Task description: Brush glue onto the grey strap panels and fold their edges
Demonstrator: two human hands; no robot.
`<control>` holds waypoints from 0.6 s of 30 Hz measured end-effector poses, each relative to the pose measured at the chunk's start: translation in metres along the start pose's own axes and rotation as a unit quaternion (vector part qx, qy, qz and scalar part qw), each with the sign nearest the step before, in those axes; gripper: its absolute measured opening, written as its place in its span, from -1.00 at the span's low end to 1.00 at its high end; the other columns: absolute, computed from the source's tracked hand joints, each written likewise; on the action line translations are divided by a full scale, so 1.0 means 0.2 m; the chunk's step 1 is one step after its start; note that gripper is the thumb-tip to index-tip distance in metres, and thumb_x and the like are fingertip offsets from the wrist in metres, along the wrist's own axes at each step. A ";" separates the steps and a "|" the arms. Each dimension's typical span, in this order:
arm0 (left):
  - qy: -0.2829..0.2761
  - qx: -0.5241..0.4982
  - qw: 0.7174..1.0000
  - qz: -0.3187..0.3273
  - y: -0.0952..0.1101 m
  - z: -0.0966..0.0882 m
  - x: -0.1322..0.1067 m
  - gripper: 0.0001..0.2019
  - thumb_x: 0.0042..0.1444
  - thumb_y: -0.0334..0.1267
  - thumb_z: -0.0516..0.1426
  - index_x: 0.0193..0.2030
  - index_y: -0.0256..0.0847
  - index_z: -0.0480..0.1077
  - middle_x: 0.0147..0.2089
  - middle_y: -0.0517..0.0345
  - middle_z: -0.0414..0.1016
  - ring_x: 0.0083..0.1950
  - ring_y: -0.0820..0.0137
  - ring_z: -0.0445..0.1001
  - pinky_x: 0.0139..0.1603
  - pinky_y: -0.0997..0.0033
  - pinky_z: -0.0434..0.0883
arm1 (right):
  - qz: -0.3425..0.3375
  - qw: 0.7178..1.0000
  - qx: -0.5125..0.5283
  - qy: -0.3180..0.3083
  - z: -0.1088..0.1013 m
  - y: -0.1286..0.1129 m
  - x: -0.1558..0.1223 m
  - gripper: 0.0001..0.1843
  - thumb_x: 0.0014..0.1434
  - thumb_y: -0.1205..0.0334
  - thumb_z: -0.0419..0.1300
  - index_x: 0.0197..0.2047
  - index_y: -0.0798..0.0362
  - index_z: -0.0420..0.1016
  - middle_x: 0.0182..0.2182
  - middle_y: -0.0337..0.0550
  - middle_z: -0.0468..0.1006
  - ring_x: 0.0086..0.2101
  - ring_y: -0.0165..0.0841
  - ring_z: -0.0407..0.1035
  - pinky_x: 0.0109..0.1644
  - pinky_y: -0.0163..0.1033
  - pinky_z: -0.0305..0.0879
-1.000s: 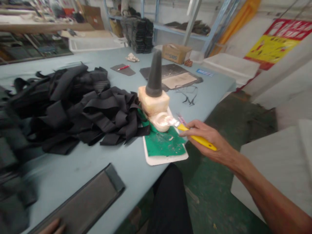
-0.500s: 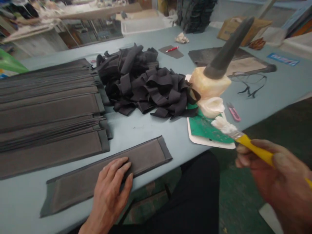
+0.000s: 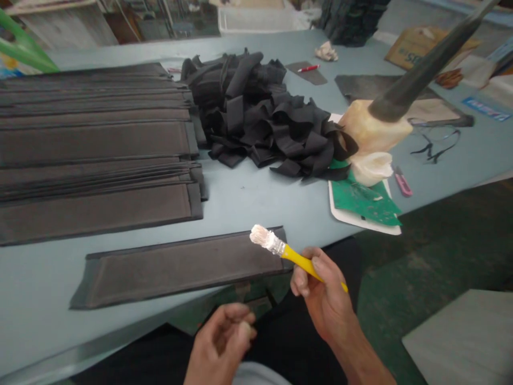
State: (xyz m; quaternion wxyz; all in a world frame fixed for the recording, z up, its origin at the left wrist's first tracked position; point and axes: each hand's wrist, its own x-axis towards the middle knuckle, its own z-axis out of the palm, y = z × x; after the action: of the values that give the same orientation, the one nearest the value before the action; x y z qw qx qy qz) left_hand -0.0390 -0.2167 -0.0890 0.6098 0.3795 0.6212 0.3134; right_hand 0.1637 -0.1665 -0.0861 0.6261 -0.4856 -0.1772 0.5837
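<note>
The left hand [image 3: 218,345] hangs low near the middle of the view, palm side partly showing, fingers loosely curled and thumb bent toward their tips. The right hand [image 3: 326,297], apart from it and a little higher, is closed in a pinch between thumb and bent fingers, its forearm [image 3: 363,350] slanting up from the bottom edge.

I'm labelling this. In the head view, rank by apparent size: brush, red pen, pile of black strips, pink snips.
1. Pile of black strips
2. Brush
Red pen and pink snips: too alike to rank.
</note>
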 end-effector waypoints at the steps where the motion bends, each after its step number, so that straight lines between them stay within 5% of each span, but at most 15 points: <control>1: 0.003 -0.094 0.992 -0.089 0.00 0.06 0.02 -0.44 0.13 0.28 0.27 -0.06 -0.22 0.59 -0.03 -0.13 0.67 -0.09 0.13 0.65 -0.14 0.27 0.59 | 0.000 1.000 -0.003 0.005 0.00 0.00 0.00 -0.64 0.12 -0.07 0.41 -0.30 0.05 0.50 -0.68 -0.36 0.37 -0.65 -0.48 0.15 -0.55 -0.38 0.22; 4: 0.015 -0.297 0.937 -0.183 0.06 0.20 0.14 -0.31 -0.05 0.31 0.38 -0.03 -0.30 0.57 0.09 -0.21 0.62 0.08 0.10 0.61 0.00 0.31 0.57 | -0.013 1.000 -0.017 0.016 0.00 -0.02 0.01 -0.64 0.11 -0.07 0.40 -0.31 0.04 0.48 -0.69 -0.37 0.36 -0.65 -0.47 0.15 -0.55 -0.37 0.22; 10: 0.027 -0.405 0.866 -0.291 0.26 0.34 0.24 -0.77 0.36 -0.17 0.19 -0.20 -0.31 0.54 -0.25 -0.05 0.62 -0.29 0.35 0.64 -0.32 0.44 0.55 | -0.037 0.998 -0.028 0.044 -0.07 -0.06 0.00 -0.67 0.10 -0.05 0.38 -0.32 0.03 0.47 -0.69 -0.34 0.38 -0.65 -0.46 0.15 -0.56 -0.36 0.20; 14: 0.106 -0.389 0.876 -0.266 0.23 0.35 0.15 -0.87 0.22 -0.30 0.32 -0.30 -0.26 0.49 -0.43 0.14 0.54 -0.44 0.41 0.54 -0.42 0.47 0.52 | -0.016 0.999 -0.028 0.042 -0.10 -0.05 -0.05 -0.66 0.10 -0.06 0.39 -0.31 0.04 0.48 -0.69 -0.34 0.37 -0.66 -0.46 0.16 -0.57 -0.36 0.18; 18: 0.088 -0.348 0.917 -0.173 0.14 0.34 0.05 -0.56 -0.21 -0.08 0.55 -0.29 -0.25 0.53 -0.30 0.11 0.62 -0.27 0.33 0.57 -0.32 0.42 0.57 | 0.051 0.998 -0.016 0.041 -0.11 -0.02 -0.15 -0.61 0.12 -0.11 0.39 -0.29 0.06 0.51 -0.72 -0.38 0.30 -0.67 -0.50 0.11 -0.58 -0.41 0.13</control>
State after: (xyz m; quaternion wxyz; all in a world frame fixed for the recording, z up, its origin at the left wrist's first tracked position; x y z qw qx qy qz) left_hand 0.0324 -0.1985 -0.0735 0.6907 0.0006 0.5805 0.4313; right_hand 0.1753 -0.2019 -0.0815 0.5943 -0.5272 -0.1358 0.5920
